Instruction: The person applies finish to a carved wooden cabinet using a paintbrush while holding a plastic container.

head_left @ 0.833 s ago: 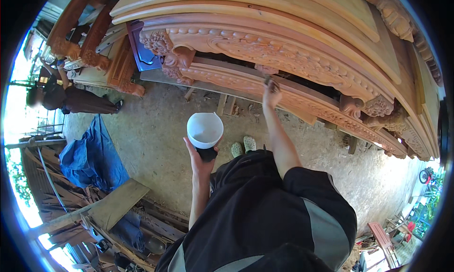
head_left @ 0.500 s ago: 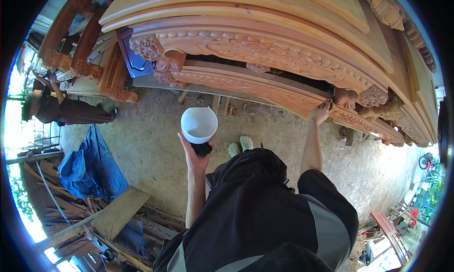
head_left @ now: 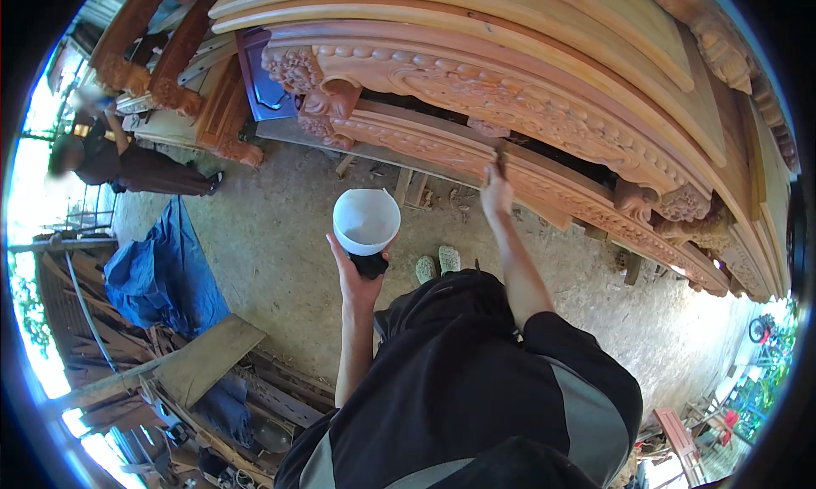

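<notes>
My left hand [head_left: 355, 283] is closed around a white plastic tub [head_left: 367, 220], tilted so that its inside shows. A black bundle [head_left: 371, 265], perhaps cloth, is pressed between the palm and the tub. My right hand [head_left: 496, 193] grips a small dark brush-like tool [head_left: 501, 159], its tip up against the carved wooden rail [head_left: 433, 143] of a large piece of furniture. Above that rail runs a deeper carved apron [head_left: 510, 98] with beading and scrolled corners. Whether the tool's tip touches the wood I cannot tell.
Carved frames [head_left: 161, 73] stand at the far left, near another person [head_left: 140, 164]. On the left lies a blue tarp [head_left: 166, 277], with stacked boards [head_left: 217, 357] below it. Scrap wood [head_left: 414, 189] lies on the concrete floor [head_left: 280, 234] under the furniture.
My right hand has moved left along the carved rail, and the dark tool now shows in it. The tub stays in my left hand. The view has shifted slightly.
</notes>
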A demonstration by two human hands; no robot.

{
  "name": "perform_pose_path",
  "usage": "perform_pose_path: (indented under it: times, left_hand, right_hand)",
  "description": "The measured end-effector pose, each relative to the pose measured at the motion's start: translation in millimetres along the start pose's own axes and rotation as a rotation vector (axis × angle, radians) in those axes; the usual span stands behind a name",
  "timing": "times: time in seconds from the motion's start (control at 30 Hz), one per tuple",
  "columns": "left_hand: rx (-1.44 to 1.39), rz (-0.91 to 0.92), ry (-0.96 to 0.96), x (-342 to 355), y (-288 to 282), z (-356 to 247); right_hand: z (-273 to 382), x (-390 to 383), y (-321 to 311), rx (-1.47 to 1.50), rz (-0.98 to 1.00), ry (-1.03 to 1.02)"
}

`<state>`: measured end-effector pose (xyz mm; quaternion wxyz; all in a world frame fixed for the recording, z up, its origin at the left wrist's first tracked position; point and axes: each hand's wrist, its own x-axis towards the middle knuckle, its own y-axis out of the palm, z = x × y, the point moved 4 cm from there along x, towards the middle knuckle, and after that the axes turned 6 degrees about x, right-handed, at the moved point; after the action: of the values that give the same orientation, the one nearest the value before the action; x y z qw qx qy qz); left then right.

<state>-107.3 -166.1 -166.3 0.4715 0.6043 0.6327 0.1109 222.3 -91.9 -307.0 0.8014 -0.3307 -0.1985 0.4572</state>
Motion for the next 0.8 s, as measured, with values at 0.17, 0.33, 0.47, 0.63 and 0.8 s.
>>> perform_pose_path:
  times: [0.17, 0.33, 0.47, 0.63, 0.8]
  left_hand:
    - [-0.033, -0.032, 0.055, -17.0, -12.9, -2.5]
    - [-0.092, -0.103, 0.08, -33.9, -12.8, -3.7]
    - [-0.109, -0.129, 0.093, -38.2, -23.9, -1.0]
    - [-0.126, -0.144, 0.092, -36.9, -34.1, -0.9]
    - [-0.043, -0.085, 0.06, -17.4, -14.8, 1.0]
  right_hand:
    - [81.6, 22.4, 82.1, 0.194, -0.007, -0.225]
    - [120.6, 61.7, 144.3, 0.636, 0.253, -0.516]
    - [96.0, 76.8, 142.6, 0.871, 0.148, -0.275]
    - [11.9, 44.2, 72.7, 1.393, -0.104, 0.246]
    - [-87.0, 19.0, -48.3, 1.093, -0.498, 0.294]
